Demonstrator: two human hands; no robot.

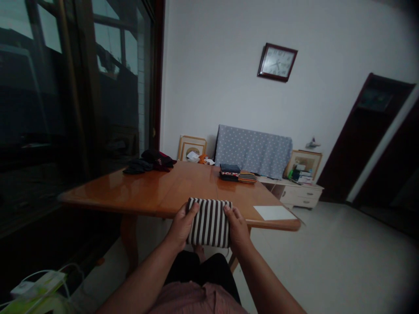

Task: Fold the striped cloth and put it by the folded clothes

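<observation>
Near: a folded rectangular fabric bundle (209, 223) was striped vertically in dark brown and cream. Far: a draped cloth cover (252, 151) was grey-blue with white dots. Between: a wooden table (157, 187) was glossy orange-brown.

**Materials and finishes.** Folded striped cloth (209, 223): matt woven textile, soft surface. Bench (131, 192): varnished wood, smooth, high gloss with bright reflections. White sheet (274, 213): paper or thin card, smooth and matt. Stacked folded fabrics (238, 174) and dark cloth heap (147, 162): matt textile. Dotted cloth cover (252, 150): matt fabric, lightly creased. Wall clock (277, 62): dark, glossy frame, glazed face. Drawer cabinet (296, 195): smooth, pale painted finish. Floor (327, 253): smooth pale surface, faint sheen.
</observation>
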